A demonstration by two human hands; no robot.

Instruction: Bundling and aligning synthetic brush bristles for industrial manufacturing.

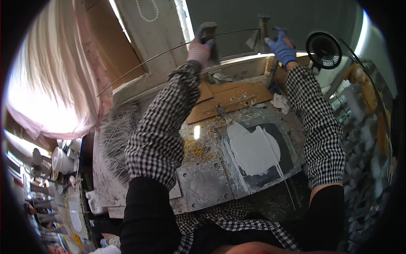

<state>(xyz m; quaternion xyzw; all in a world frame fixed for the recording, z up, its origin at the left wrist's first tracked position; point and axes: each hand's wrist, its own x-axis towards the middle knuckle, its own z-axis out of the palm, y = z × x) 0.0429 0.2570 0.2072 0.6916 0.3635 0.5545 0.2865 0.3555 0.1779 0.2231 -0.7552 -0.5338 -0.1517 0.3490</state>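
Observation:
Both my arms reach up and forward over the bench. My left hand (199, 51), in a pale glove with blue at the fingers, is closed around a grey, brush-like piece (209, 29) beside a thin rod (169, 51). My right hand (282, 48) wears a blue glove that leaves part of a finger bare. Its fingers are apart, with the thumb close to a second grey-topped piece (263, 27) at the rod's right end; whether they touch is unclear. Below lies a dark board (287, 144) spread with white paste (253, 150). A scraper (221, 111) rests at its far edge.
A mass of grey bristles (120, 144) lies left of my left arm. Cardboard (241, 99) and yellow scraps (196, 150) lie on the bench. A black round fan (323, 50) stands far right, near many grey pieces (359, 144). A pale curtain (55, 72) hangs left.

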